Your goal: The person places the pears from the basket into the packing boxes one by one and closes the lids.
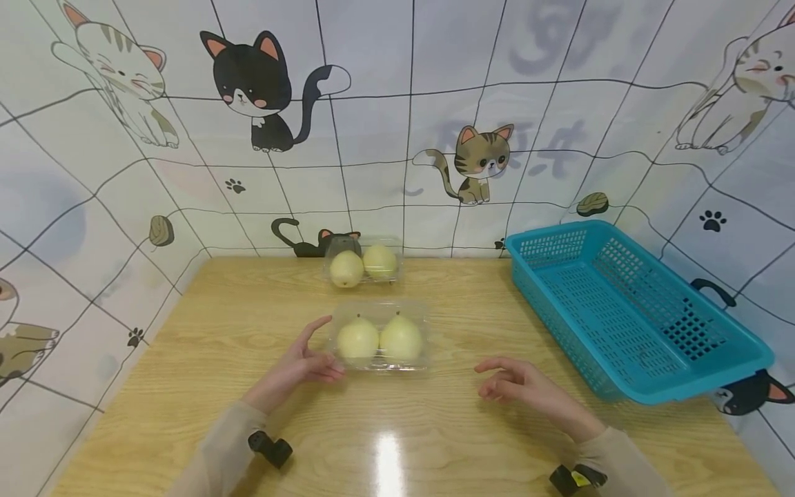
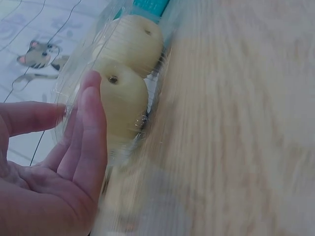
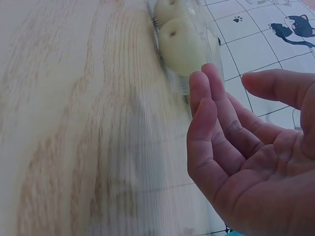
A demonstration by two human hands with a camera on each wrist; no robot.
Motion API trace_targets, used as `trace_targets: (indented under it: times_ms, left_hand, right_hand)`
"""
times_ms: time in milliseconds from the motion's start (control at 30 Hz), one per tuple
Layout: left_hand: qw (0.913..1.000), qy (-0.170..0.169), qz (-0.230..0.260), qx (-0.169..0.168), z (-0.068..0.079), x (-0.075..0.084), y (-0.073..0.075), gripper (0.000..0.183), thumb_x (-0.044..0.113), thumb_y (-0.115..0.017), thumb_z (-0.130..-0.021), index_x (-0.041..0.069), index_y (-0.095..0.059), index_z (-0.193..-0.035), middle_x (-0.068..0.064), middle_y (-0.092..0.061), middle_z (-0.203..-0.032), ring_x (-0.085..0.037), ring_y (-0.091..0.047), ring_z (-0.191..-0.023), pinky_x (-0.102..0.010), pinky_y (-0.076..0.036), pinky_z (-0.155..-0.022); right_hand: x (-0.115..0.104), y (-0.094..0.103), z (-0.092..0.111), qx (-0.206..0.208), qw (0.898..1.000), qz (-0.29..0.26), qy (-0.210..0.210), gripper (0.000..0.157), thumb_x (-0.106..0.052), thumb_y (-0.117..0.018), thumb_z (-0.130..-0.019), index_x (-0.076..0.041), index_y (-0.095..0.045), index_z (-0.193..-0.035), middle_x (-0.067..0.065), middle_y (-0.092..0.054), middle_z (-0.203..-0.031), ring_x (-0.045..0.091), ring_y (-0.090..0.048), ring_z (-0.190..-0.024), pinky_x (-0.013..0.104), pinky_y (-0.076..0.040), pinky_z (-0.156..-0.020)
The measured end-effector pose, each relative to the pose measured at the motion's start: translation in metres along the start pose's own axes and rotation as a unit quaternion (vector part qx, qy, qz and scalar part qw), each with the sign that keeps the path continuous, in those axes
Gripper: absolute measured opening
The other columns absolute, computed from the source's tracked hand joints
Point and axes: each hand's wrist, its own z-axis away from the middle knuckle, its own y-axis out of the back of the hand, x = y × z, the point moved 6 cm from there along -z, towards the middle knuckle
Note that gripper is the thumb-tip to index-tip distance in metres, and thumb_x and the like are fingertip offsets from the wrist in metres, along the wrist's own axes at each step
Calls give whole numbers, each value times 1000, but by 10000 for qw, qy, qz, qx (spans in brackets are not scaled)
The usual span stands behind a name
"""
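Note:
A clear plastic box (image 1: 425,331) with two pale yellow pears (image 1: 401,339) in it sits in the middle of the table. My left hand (image 1: 306,364) is at the box's left side, thumb and fingers spread apart. In the left wrist view its fingertips (image 2: 92,79) lie against or very close to the clear wall; I cannot tell which. To the right of the box, apart from it, my right hand (image 1: 518,384) hovers with loosely bent fingers and nothing in them. The right wrist view shows the same pears (image 3: 182,46) beyond that hand.
Behind, near the wall, stands a second clear box with two more pears (image 1: 346,268). A blue-green plastic basket (image 1: 559,331) with perforated sides stands on the right of the wooden table (image 1: 459,449). Cat-print sheeting (image 1: 373,131) encloses the back and sides.

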Motion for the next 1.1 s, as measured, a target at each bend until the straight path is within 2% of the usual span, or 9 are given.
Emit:
trace_targets:
  times_ms: [233, 367, 633, 900, 1100]
  left_hand:
    - [9997, -22, -125, 209, 2, 2, 21, 78, -3, -53, -94, 13, -6, -154, -22, -69, -90, -31, -69, -84, -43, -56, -78]
    - [9993, -40, -143, 339, 2, 4, 32, 77, -1, -54, -94, 10, -7, -154, -19, -69, -89, -31, -69, -83, -43, -56, -79]
    - [9979, 57, -118, 627, 1, 4, 51, 73, -1, -53, -95, 8, -10, -153, -14, -69, -89, -26, -69, -83, -43, -55, -82]
    - [9975, 10, -92, 703, -2, 6, 58, 68, 0, -49, -97, 5, -11, -153, -13, -69, -90, -20, -69, -81, -37, -56, -80]
    - [9973, 69, -168, 718, -1, 6, 58, 66, 2, -49, -98, 7, -12, -153, -16, -69, -94, -24, -69, -86, -39, -55, -82]
  right_hand:
    - [2, 1, 3, -76, 9999, -60, 68, 40, -12, -48, -102, 12, -43, -133, 23, -65, -105, 28, -64, -96, 39, -53, -81]
    - [3, 1, 4, -69, 10000, 20, 36, 39, -13, -47, -102, 11, -44, -133, 21, -65, -105, 25, -64, -96, 38, -53, -81]
    - [6, 3, 5, 39, 9998, 13, -215, 40, -16, -48, -102, 8, -45, -134, 20, -65, -107, 33, -62, -99, 42, -53, -82]
    - [5, 4, 3, 62, 9997, 20, -222, 40, -16, -48, -102, 8, -45, -134, 21, -65, -107, 36, -61, -98, 43, -53, -82]
    - [1, 6, 4, 96, 9999, 88, -22, 41, -18, -49, -102, 8, -45, -134, 25, -63, -107, 37, -62, -97, 45, -53, -81]
